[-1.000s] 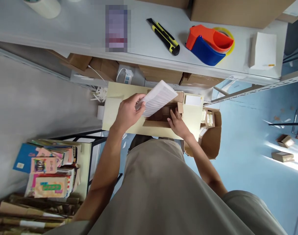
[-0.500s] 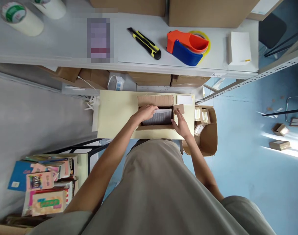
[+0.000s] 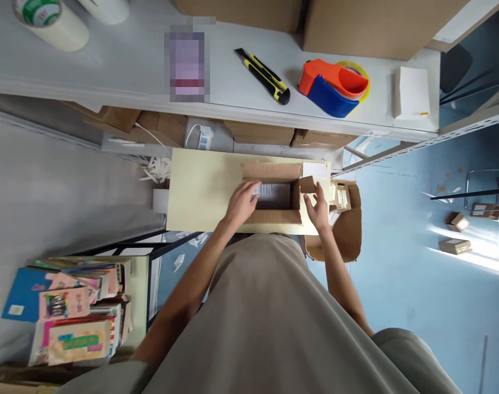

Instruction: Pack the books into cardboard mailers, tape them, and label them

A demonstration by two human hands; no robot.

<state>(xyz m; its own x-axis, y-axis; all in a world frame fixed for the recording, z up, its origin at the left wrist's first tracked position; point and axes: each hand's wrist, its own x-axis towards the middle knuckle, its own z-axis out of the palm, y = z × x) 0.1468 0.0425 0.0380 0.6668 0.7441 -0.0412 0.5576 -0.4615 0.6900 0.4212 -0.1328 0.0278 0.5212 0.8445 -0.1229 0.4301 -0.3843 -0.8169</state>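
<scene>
An open cardboard box (image 3: pixel 274 217) sits on the pale yellow table, its long flaps folded outward. Inside lies a grey, shiny flat item (image 3: pixel 276 194), perhaps wrapped in plastic; its left end is hidden. My left hand (image 3: pixel 242 203) lies over the box's left end, thumb and fingers apart, fingertips reaching above the grey item. At the opposite end, my right hand (image 3: pixel 318 209) is open with spread fingers, close beside the small right flap (image 3: pixel 307 184). Whether it touches that flap I cannot tell.
On the shelf above the table (image 3: pixel 200 191) lie a yellow-black utility knife (image 3: pixel 263 75), an orange-blue tape dispenser (image 3: pixel 334 87) and a white stack (image 3: pixel 412 93). A large carton (image 3: pixel 350 235) holding small boxes stands right of the table. Books (image 3: pixel 77 317) are piled lower left.
My right hand has moved off the box's right edge, its fingers spreading. My left hand has drawn back toward the left end. The whole view has shifted slightly.
</scene>
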